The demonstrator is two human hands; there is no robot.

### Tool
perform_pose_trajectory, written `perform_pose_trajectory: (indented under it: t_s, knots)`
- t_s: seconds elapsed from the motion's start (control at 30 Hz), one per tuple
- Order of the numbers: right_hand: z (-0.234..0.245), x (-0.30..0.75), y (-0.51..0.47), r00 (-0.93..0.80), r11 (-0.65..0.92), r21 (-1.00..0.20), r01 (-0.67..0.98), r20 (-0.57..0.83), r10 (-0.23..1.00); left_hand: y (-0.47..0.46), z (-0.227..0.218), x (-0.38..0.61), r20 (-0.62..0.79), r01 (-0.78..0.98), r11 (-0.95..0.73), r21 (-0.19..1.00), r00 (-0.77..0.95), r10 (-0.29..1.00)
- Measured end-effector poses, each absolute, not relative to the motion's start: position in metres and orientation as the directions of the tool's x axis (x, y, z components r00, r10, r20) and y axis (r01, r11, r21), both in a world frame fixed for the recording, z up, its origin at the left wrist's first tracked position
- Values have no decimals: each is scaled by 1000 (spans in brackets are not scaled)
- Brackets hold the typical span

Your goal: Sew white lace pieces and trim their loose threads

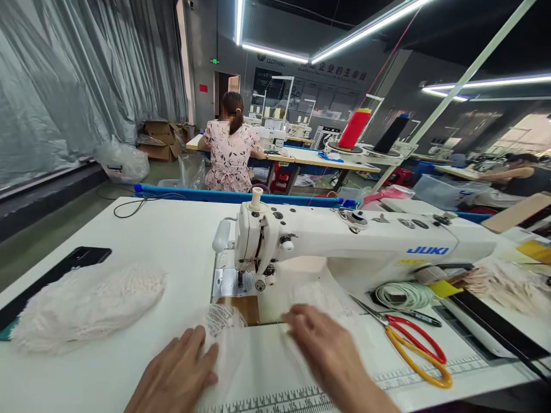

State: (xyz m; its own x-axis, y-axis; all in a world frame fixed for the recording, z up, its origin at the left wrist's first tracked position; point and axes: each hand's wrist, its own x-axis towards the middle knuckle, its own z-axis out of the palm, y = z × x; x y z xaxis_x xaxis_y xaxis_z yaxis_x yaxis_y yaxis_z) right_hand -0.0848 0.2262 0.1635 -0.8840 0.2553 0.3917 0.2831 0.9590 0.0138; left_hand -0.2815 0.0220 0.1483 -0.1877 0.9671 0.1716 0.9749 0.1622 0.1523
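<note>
A sheer white lace piece [221,320] lies just in front of the sewing machine's needle area, its patterned part over the brown plate. My left hand [178,364] rests on the table at its lower left, fingers stretched out and touching the sheer edge. To the right, my right hand [329,350] is slightly blurred, its fingers bent and drawn together; what they hold, if anything, is hidden. More sheer white fabric [322,298] lies under the machine arm beyond this hand. The white sewing machine [365,235] stands above both hands, its presser foot [240,280] ahead of the lace.
A pile of white lace [90,304] lies at left, beside a black phone [92,256]. Scissors [417,350] with red and yellow handles lie at right, near a coiled green tape [404,295]. A printed ruler [275,401] runs along the front edge. Another person [233,149] sits ahead.
</note>
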Motion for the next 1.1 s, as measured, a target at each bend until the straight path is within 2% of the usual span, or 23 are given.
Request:
perform_pose_trajectory:
  t_s: [0.03, 0.07, 0.17, 0.23, 0.37, 0.43, 0.53, 0.63, 0.77, 0.83, 0.9, 0.97, 1.1]
  knots:
    - [164, -98, 211, -919, 976, -99, 193, 329, 215, 29, 151, -285, 189, 971, 163, 174, -195, 962]
    - [163, -111, 199, -934, 978, -151, 146, 305, 187, 36, 153, -291, 224, 969, 161, 188, -202, 953]
    - [158, -138, 183, -939, 984, -174, 48, 329, 104, 47, 155, -311, 312, 964, 148, 219, -213, 926]
    - [158, -145, 184, -943, 980, -199, -6, 327, 61, 47, 154, -323, 298, 952, 174, 252, -247, 922]
    - [167, -149, 188, -958, 931, -363, -27, 276, 80, 37, 152, -337, 149, 867, 285, 410, -372, 916]
    - [169, -157, 188, -941, 906, -422, -38, 321, 111, 35, 153, -338, 87, 811, 314, 494, -405, 910]
    - [163, -179, 187, -903, 916, -400, -26, 403, 150, 39, 157, -336, 58, 764, 326, 557, -427, 903]
    - [154, -196, 184, -894, 917, -399, -10, 414, 170, 44, 164, -334, 1, 719, 345, 604, -433, 901]
    - [160, -191, 176, -871, 839, -538, -84, 449, 201, 40, 178, -332, -171, 563, 428, 707, -451, 876]
    - [165, -186, 173, -884, 801, -594, -76, 412, 221, 38, 183, -333, -235, 485, 446, 752, -434, 869]
    - [165, -187, 174, -909, 781, -624, -38, 346, 232, 40, 183, -335, -248, 480, 458, 748, -438, 864]
    - [158, -193, 178, -925, 787, -617, -2, 300, 233, 44, 179, -336, -226, 547, 484, 683, -472, 852]
    - [140, -205, 188, -931, 859, -510, -37, 330, 156, 50, 166, -336, -175, 665, 519, 538, -514, 840]
